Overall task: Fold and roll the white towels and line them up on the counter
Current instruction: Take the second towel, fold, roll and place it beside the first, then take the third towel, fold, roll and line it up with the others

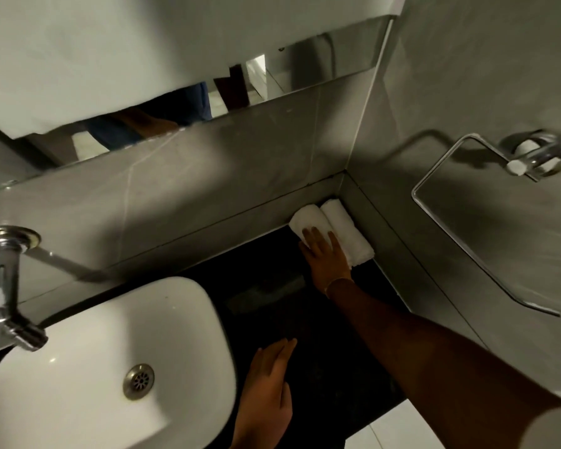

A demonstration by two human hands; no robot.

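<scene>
Two rolled white towels lie side by side in the far right corner of the black counter point(305, 319). The right roll point(348, 231) lies against the side wall. The left roll point(306, 218) touches it. My right hand point(324, 254) rests flat on the near end of the left roll, fingers spread, not gripping it. My left hand point(269, 380) hovers flat over the counter near the front edge, beside the basin, holding nothing.
A white basin point(117, 361) fills the left of the counter, with a chrome wall tap point(7, 286) above it. A chrome towel ring point(486, 202) sticks out from the right wall. A mirror point(175, 102) runs along the back wall.
</scene>
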